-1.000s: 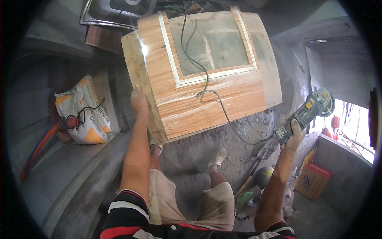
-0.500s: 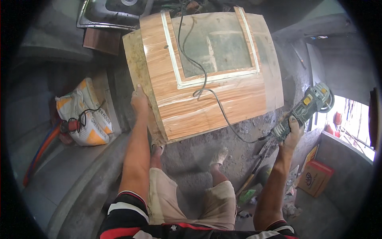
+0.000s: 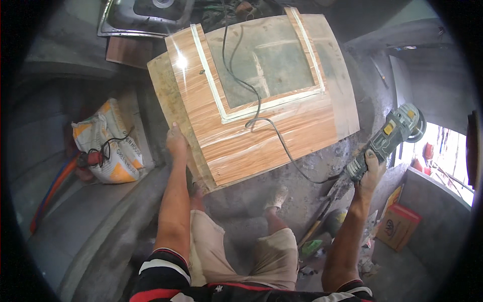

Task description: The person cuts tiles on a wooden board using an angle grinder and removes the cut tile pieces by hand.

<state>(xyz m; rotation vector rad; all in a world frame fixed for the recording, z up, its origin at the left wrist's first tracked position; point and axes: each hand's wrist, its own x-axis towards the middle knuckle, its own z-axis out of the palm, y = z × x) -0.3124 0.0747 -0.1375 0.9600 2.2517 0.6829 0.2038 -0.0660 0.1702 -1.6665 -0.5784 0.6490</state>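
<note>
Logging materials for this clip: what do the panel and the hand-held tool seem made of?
Panel: seemingly plywood with glossy wood-grain laminate; it reflects light, and its cut-out edges look pale. Angle grinder in the right hand: grey body, probably plastic with metal at the head, and yellow accents.

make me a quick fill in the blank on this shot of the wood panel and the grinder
1. The right hand grips the angle grinder off the panel's ____ side.
2. The left hand rests on the wood-grain panel at its ____ edge.
3. The black cord trails across the panel to the ____.
4. A printed sack lies to the person's ____.

Missing words: right; left; grinder; left
</note>
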